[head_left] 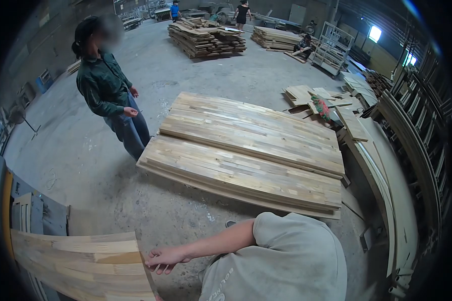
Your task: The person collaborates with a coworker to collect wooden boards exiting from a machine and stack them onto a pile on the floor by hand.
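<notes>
My right fingers [156, 260] are loosely curled, released, beside the near-left board [80, 258]; I can't tell my left's grip. It looks stiff and fairly heavy, best held by opposite edges.

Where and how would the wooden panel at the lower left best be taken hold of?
Probably by the panel's right-hand short end, coming from the right, where the person's hand is. The broad, flat face offers nothing to wrap, but that straight edge faces the body. Spread both hands along it, thumbs on top, fingers beneath if there is room; the underside is hidden.
</notes>
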`<move>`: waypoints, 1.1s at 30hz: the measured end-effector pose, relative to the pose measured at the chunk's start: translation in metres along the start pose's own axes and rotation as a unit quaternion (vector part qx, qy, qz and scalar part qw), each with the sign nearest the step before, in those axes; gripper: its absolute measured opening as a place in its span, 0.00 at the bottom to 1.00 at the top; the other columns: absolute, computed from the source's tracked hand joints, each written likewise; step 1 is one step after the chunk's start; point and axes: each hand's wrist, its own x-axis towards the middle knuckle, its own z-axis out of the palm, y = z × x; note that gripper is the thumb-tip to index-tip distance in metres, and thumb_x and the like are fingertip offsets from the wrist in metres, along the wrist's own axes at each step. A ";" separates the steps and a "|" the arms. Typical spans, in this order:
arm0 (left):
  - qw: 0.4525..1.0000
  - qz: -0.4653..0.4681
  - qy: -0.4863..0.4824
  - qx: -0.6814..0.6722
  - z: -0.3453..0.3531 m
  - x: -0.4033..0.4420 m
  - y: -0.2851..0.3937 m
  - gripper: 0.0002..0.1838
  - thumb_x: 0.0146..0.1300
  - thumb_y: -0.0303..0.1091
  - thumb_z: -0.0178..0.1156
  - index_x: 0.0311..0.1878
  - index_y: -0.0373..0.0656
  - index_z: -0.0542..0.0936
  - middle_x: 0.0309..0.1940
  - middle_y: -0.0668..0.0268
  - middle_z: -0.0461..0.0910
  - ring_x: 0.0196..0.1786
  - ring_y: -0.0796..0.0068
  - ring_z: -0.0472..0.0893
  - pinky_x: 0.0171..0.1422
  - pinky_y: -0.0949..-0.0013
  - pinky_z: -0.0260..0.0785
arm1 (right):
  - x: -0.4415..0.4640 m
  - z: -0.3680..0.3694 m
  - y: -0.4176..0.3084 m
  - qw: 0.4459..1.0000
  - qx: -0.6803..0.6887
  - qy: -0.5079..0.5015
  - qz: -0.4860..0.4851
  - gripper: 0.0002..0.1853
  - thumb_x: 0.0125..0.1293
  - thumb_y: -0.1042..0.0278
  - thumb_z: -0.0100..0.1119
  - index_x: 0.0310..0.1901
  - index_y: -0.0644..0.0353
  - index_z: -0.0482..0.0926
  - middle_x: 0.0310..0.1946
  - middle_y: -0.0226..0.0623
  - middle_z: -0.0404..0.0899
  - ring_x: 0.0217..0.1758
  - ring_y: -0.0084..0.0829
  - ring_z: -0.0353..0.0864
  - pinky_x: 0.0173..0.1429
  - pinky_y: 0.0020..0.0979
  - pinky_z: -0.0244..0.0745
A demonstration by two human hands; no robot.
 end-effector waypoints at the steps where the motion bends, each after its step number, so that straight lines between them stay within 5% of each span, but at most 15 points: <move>1: 1.000 0.004 0.006 -0.009 0.001 0.002 -0.002 0.25 0.63 0.43 0.72 0.58 0.41 0.80 0.62 0.46 0.77 0.68 0.36 0.71 0.73 0.32 0.60 | -0.001 0.001 -0.001 1.000 -0.006 0.005 0.002 0.22 0.73 0.43 0.58 0.56 0.52 0.71 0.47 0.24 0.78 0.40 0.15 0.81 0.39 0.23 0.80; 25: 0.997 0.028 0.072 -0.027 0.031 0.018 -0.069 0.26 0.62 0.50 0.71 0.54 0.40 0.84 0.57 0.48 0.82 0.65 0.38 0.75 0.72 0.31 0.61 | 0.003 -0.056 0.062 0.992 -0.096 0.065 0.053 0.27 0.71 0.36 0.56 0.58 0.50 0.74 0.55 0.28 0.79 0.50 0.22 0.81 0.51 0.29 0.78; 33: 0.996 0.033 0.087 -0.011 0.038 0.029 -0.082 0.26 0.65 0.52 0.67 0.54 0.39 0.83 0.56 0.49 0.82 0.64 0.37 0.76 0.72 0.31 0.62 | 0.006 -0.065 0.070 0.984 -0.145 0.098 0.025 0.25 0.71 0.38 0.56 0.55 0.52 0.76 0.50 0.29 0.80 0.47 0.24 0.81 0.48 0.30 0.79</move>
